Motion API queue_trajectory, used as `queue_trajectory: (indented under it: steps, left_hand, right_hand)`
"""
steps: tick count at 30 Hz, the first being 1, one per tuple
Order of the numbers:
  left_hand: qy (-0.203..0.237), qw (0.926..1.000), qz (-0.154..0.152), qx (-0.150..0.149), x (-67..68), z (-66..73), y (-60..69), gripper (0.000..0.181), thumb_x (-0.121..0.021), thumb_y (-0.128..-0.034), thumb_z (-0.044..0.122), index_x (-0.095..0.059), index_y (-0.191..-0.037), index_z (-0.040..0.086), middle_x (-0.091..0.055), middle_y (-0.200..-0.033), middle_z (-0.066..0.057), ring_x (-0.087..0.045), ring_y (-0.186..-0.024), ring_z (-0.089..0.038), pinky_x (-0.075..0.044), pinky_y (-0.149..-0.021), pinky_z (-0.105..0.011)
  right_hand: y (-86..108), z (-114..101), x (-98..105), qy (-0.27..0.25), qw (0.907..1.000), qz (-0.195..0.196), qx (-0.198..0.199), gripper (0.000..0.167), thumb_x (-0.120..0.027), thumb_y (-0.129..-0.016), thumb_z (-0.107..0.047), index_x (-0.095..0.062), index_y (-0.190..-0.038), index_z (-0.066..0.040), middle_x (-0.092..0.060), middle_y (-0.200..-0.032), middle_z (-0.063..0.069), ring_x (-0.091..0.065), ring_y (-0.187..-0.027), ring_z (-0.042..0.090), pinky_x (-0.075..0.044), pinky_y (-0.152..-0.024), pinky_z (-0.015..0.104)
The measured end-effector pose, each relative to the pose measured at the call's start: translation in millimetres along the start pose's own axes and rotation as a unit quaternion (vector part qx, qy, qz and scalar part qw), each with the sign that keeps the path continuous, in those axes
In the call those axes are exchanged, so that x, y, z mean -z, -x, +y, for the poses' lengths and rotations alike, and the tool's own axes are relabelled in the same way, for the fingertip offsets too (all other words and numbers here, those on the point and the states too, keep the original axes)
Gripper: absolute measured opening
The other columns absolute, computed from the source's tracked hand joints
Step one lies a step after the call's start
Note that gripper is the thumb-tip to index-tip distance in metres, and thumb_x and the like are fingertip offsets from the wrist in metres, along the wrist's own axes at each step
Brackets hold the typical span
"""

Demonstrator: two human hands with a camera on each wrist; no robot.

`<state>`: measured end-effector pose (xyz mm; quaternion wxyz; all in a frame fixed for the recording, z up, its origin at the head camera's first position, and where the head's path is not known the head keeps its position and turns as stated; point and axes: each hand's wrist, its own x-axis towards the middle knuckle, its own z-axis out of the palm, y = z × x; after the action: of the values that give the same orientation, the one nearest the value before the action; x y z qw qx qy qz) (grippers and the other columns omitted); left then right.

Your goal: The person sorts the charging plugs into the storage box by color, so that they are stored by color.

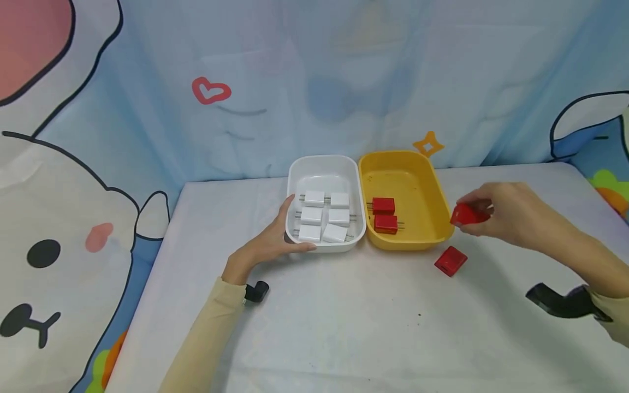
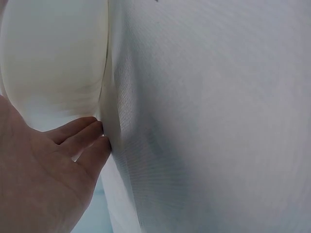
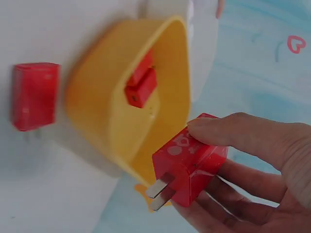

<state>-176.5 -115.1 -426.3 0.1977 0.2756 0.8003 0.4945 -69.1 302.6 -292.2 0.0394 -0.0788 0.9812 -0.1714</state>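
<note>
My right hand [image 1: 506,213] pinches a red plug charger [image 3: 192,162] between thumb and fingers, just right of the yellow bin [image 1: 425,244]. The charger's two metal prongs [image 3: 160,191] point away from the palm. Two red chargers [image 1: 384,206] lie inside the yellow bin. Another red charger [image 1: 450,261] lies on the table near the bin's front right corner. My left hand [image 1: 269,240] rests against the white bin [image 1: 321,164], its extended fingers along the left side and the thumb at the front. Several white plug chargers [image 1: 310,215] lie in rows in that bin.
The two bins stand side by side toward the back of the table, which has a white cloth [image 1: 344,327]. A printed curtain [image 1: 295,82] hangs right behind them. Black straps [image 1: 565,303] sit at both wrists.
</note>
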Motion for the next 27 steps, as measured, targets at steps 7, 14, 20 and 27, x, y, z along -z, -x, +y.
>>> queue_trajectory:
  steps: [7,14,20,27]
  left_hand:
    - [-0.004,1.0000,-0.003,-0.001,-0.5,-0.1,-4.5,0.124,-0.087,-0.0860,0.029,0.006,-0.167,0.017,-0.022,-0.170,-0.009,-0.023,-0.155,-0.024,-0.019,-0.125,-0.052]
    - [0.002,1.0000,0.004,0.002,0.1,-2.9,1.0,0.122,-0.085,-0.0878,0.026,0.006,-0.168,0.018,-0.019,-0.171,-0.008,-0.021,-0.156,-0.025,-0.019,-0.125,-0.054]
    - [0.007,1.0000,0.005,-0.004,0.0,-4.8,4.1,0.123,-0.087,-0.0869,0.028,0.006,-0.168,0.019,-0.021,-0.170,-0.006,-0.023,-0.154,-0.021,-0.020,-0.125,-0.052]
    - [-0.004,1.0000,0.006,0.006,-1.7,-2.0,6.0,0.124,-0.087,-0.0864,0.032,0.007,-0.168,0.021,-0.018,-0.171,-0.004,-0.021,-0.155,-0.019,-0.021,-0.125,-0.051]
  right_hand:
    - [-39.7,-14,6,0.003,0.9993,0.010,0.037,0.046,-0.090,-0.077,0.000,-0.071,-0.117,0.012,-0.070,-0.103,0.024,-0.064,-0.094,0.039,-0.062,-0.075,0.052]
    - [-66.7,-12,-16,-0.024,0.9976,-0.014,0.064,0.040,-0.089,-0.077,0.005,-0.073,-0.113,0.011,-0.070,-0.100,0.019,-0.064,-0.089,0.033,-0.062,-0.077,0.050]
    - [-77.1,-7,-41,-0.040,0.9959,-0.041,0.070,0.037,-0.088,-0.077,0.006,-0.073,-0.111,0.012,-0.072,-0.097,0.016,-0.065,-0.088,0.030,-0.061,-0.081,0.050]
    - [-77.1,-3,-63,-0.038,0.9948,-0.077,0.056,0.035,-0.089,-0.076,0.006,-0.074,-0.108,0.011,-0.073,-0.092,0.011,-0.063,-0.086,0.027,-0.061,-0.082,0.049]
